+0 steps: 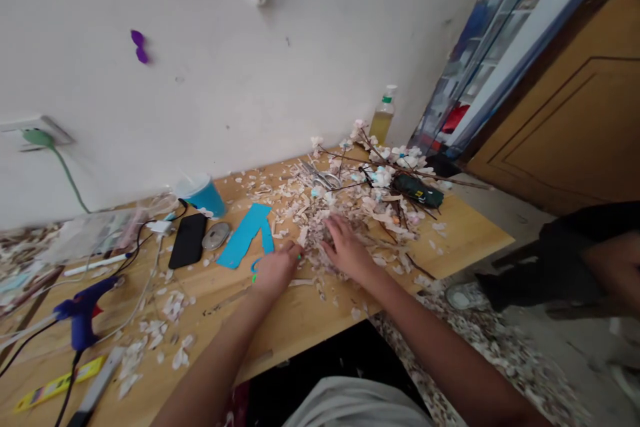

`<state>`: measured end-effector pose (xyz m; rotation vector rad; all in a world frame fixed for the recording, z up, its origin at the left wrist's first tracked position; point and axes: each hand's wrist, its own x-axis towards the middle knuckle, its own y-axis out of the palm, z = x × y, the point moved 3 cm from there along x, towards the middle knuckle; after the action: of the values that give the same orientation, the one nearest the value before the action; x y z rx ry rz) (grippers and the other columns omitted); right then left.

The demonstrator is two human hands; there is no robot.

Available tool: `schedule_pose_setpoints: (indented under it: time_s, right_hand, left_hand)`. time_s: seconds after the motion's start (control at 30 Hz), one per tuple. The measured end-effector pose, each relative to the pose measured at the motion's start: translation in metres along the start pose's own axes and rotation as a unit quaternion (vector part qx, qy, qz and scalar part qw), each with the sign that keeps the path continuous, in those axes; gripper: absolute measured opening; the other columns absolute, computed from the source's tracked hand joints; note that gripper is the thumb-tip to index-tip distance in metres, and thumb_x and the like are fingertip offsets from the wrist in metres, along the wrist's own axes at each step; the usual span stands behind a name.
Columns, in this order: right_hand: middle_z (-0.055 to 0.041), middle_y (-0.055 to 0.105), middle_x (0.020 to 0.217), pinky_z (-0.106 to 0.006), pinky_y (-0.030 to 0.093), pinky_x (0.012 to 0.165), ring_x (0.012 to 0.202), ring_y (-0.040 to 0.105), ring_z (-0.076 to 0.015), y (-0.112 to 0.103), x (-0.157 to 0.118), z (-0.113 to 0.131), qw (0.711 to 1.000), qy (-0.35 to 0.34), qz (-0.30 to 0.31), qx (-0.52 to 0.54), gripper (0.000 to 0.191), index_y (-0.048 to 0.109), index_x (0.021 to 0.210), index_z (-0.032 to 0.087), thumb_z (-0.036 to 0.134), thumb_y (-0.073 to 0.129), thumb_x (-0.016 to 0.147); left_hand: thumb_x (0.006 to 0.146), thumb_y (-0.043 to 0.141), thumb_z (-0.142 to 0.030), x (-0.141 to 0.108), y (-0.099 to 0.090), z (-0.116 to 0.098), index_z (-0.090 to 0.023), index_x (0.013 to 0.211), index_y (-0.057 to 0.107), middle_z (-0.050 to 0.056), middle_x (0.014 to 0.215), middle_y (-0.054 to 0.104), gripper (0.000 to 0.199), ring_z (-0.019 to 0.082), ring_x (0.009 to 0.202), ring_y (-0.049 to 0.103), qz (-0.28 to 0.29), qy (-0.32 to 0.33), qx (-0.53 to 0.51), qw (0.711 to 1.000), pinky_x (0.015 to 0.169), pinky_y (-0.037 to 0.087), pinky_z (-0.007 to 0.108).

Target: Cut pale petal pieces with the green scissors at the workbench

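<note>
My left hand (pixel 277 271) rests low over the table with its fingers curled closed. Bits of bright green and a small blue loop (pixel 257 265) show at its edges, but what it grips is mostly hidden. My right hand (pixel 349 248) reaches into a heap of pale petal-like scraps (pixel 320 233), its fingers spread apart. Just left of my left hand lie torn pieces of blue paper (pixel 245 237). Beyond the heap are metal scissors (pixel 324 177) and twig branches with white blossoms (pixel 385 173), beside a dark green packet (pixel 419 191).
A blue glue gun (pixel 86 312), a black phone (pixel 187 241), a blue cup (pixel 206 197) and a utility knife (pixel 97 383) lie on the left. A bottle of yellowish liquid (pixel 383 119) stands by the wall. Another person's leg (pixel 545 270) is at the right. Scraps litter the floor.
</note>
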<state>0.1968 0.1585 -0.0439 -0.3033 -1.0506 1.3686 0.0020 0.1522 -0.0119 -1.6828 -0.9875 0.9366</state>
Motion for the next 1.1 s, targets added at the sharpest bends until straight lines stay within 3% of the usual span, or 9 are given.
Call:
schedule_pose_setpoints:
  time_s: [0.13,0.27,0.43,0.53,0.63,0.77,0.9,1.0,1.1]
  right_hand:
    - [-0.0136,0.059,0.13,-0.045,0.041,0.108,0.126,0.053,-0.0244,0.035,0.038,0.012,0.979,0.068,-0.013,0.193,0.041,0.056,0.126,0.018,0.024,0.055,0.085]
    - [-0.0106,0.062,0.126,-0.037,0.049,0.1,0.115,0.061,-0.018,0.008,0.055,0.011,0.966,0.096,-0.058,0.234,0.038,0.053,0.128,0.021,0.02,0.035,0.095]
    - [-0.0114,0.061,0.123,-0.044,0.045,0.104,0.119,0.056,-0.0255,-0.048,0.004,0.018,0.997,0.029,-0.005,0.075,0.03,0.06,0.121,0.021,0.024,0.046,0.095]
    - [-0.017,0.045,0.143,-0.05,0.041,0.106,0.131,0.044,-0.0345,-0.036,-0.023,0.032,0.996,0.028,0.078,-0.04,0.054,0.045,0.14,0.019,0.036,0.059,0.09]
    - [-0.0213,0.05,0.135,-0.048,0.05,0.091,0.118,0.053,-0.037,-0.01,-0.024,0.04,0.982,0.054,0.139,-0.114,0.067,0.039,0.145,0.017,0.038,0.065,0.087]
    - [-0.007,0.066,0.092,-0.029,0.05,0.073,0.082,0.063,-0.0201,0.004,0.015,0.035,0.981,0.042,0.165,-0.095,0.017,0.065,0.104,0.021,0.021,0.052,0.094]
    - [-0.0055,0.064,0.097,-0.024,0.045,0.082,0.094,0.06,-0.0166,-0.007,0.088,0.023,0.99,-0.006,0.13,-0.056,0.015,0.063,0.097,0.017,0.019,0.048,0.097]
    - [-0.0085,0.064,0.1,-0.027,0.043,0.083,0.094,0.059,-0.0193,-0.015,0.136,0.017,0.99,-0.034,0.127,-0.05,0.017,0.061,0.103,0.013,0.026,0.052,0.096]
    - [-0.012,0.062,0.112,-0.029,0.043,0.085,0.099,0.058,-0.0218,-0.032,0.148,0.016,0.987,-0.044,0.137,-0.069,0.026,0.059,0.116,0.012,0.023,0.058,0.093]
  left_hand:
    - [0.097,0.044,-0.037,0.048,-0.031,0.017,-0.024,0.113,0.065,0.006,0.11,0.071,0.029,0.022,0.101,0.066,-0.089,-0.053,-0.024,0.994,0.081,0.048,0.028]
    - [0.097,0.045,-0.043,0.062,-0.059,0.03,-0.026,0.124,0.06,0.004,0.12,0.069,0.036,0.022,0.11,0.064,-0.132,-0.053,-0.041,0.989,0.088,0.048,0.029]
    - [0.086,0.063,-0.047,0.035,-0.044,0.021,-0.028,0.14,0.046,0.008,0.142,0.053,0.06,0.027,0.111,0.063,-0.038,-0.005,0.035,0.999,0.086,0.05,0.032]
    - [0.081,0.07,-0.039,0.039,-0.025,0.008,-0.033,0.148,0.033,0.01,0.148,0.045,0.077,0.029,0.105,0.065,0.004,0.025,0.068,0.997,0.081,0.051,0.033]
    - [0.087,0.061,-0.03,0.065,-0.022,0.008,-0.033,0.137,0.05,0.008,0.135,0.057,0.051,0.027,0.105,0.065,0.02,0.03,0.05,0.998,0.083,0.049,0.032]
    - [0.092,0.052,-0.031,0.101,-0.053,0.03,-0.027,0.113,0.065,0.005,0.116,0.069,0.025,0.022,0.105,0.063,-0.071,0.005,-0.032,0.997,0.087,0.046,0.029]
    - [0.091,0.053,-0.029,0.12,-0.086,0.057,-0.016,0.111,0.064,0.008,0.109,0.071,0.027,0.018,0.1,0.064,-0.187,-0.004,-0.129,0.974,0.088,0.046,0.027]
    - [0.09,0.053,-0.026,0.121,-0.096,0.065,-0.013,0.111,0.065,0.01,0.113,0.071,0.028,0.018,0.103,0.064,-0.14,0.006,-0.127,0.982,0.091,0.046,0.027]
    - [0.091,0.051,-0.03,0.095,-0.102,0.064,-0.018,0.113,0.067,0.01,0.114,0.071,0.029,0.022,0.104,0.064,-0.086,-0.031,-0.026,0.995,0.091,0.046,0.031]
